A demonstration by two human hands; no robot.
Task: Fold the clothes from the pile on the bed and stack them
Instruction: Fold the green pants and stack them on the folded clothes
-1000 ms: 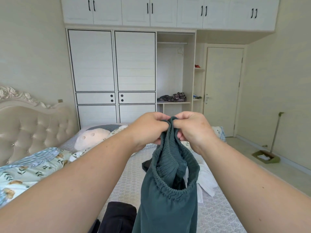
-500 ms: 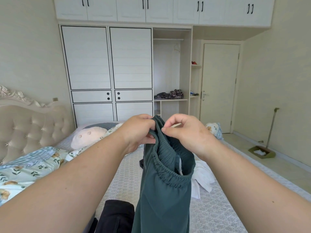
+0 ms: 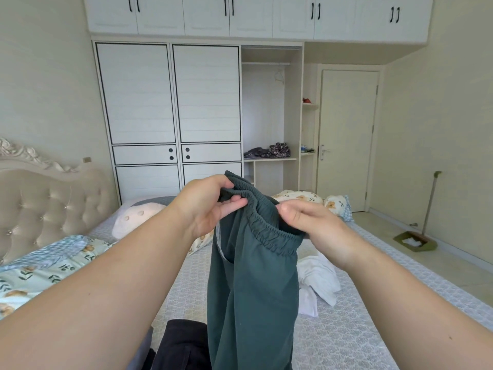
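Note:
Dark green trousers (image 3: pixel 253 284) with an elastic waistband hang in the air above the bed (image 3: pixel 346 329). My left hand (image 3: pixel 210 204) pinches the waistband at its left end. My right hand (image 3: pixel 309 225) grips the waistband at its right side, fingers tucked under the fabric. The legs drop straight down out of the frame. A white garment (image 3: pixel 317 279) lies crumpled on the bed behind the trousers. A black garment (image 3: pixel 181 343) lies at the near edge, partly hidden by the trousers and my left arm.
A floral quilt (image 3: pixel 40 271) and a pale pillow (image 3: pixel 136 217) lie at the left by the tufted headboard (image 3: pixel 48 206). Another floral pillow (image 3: pixel 320 201) sits at the far side. A wardrobe (image 3: pixel 170 116) stands behind. A dustpan (image 3: pixel 413 240) rests on the floor at the right.
My two hands have drawn apart along the waistband, spreading it wider. The right hand has slid right and lower. The trousers hang flatter than before.

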